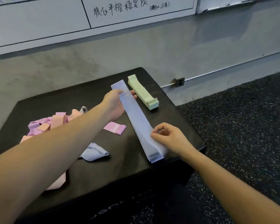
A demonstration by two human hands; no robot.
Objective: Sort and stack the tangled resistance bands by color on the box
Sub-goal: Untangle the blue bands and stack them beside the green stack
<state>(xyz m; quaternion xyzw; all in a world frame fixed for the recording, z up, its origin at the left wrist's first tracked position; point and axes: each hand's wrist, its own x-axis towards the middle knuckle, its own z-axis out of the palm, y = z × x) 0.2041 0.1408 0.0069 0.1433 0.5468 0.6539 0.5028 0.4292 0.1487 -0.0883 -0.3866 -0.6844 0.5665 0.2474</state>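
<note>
So the box (pixel 90 172) here is a big black block with a matte, slightly grainy top and rounded corners, sitting on speckled rubber gym floor (pixel 249 126). On it, the blue bands (pixel 137 120) are thin, flat, smooth rubbery strips laid into a long neat stack running diagonally. The left hand (pixel 115 104) is wrapped around the far end of that stack, fingers curled over the top strip, while the right hand (pixel 166 136) pinches the edge near the close end with thumb and fingertips. Just beside it to the right sits the green stack (pixel 144 94), same flat strip shape, several layers thick and squared up. On the left there's a messy pink and peach tangle (pixel 53 123), one folded pink band (pixel 115 128) lying apart, and a crumpled blue band (pixel 94 152) near the forearm. Behind is a rough concrete wall (pixel 71 65) with a whiteboard (pixel 136 12).
</note>
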